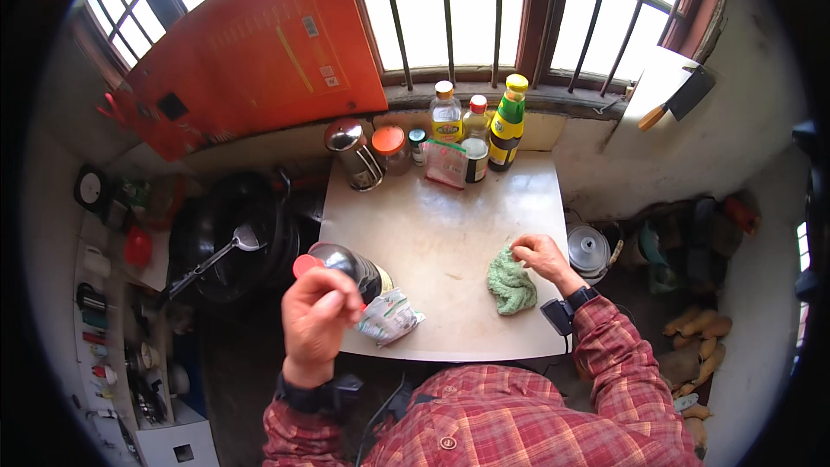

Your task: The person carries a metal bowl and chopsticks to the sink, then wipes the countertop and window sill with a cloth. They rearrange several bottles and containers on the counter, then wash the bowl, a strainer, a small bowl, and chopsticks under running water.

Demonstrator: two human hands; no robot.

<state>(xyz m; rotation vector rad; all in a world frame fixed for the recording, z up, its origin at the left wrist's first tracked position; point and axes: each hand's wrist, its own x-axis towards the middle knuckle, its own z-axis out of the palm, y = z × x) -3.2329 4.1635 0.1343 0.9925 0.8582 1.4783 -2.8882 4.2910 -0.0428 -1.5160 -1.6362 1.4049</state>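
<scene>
At the table's left side, my left hand (323, 312) is curled in front of a dark bottle with a red cap (347, 264). Its fingertips meet the edge of a small plastic packet (390, 319) that bears printing; whether they grip it is hidden. My right hand (543, 262) is on the right side of the table, its fingertips pinching the upper edge of a crumpled green cloth (511, 282). Most of that cloth rests on the pale tabletop (441, 227).
Along the back stand a metal canister (355, 155), a red-lidded jar (390, 148), several bottles (507, 126) and an upright plastic pouch (445, 163). A wok (220, 266) with a spatula (245, 238) is left; a lidded pot (589, 248) sits right. A cleaver (690, 94) hangs on the wall.
</scene>
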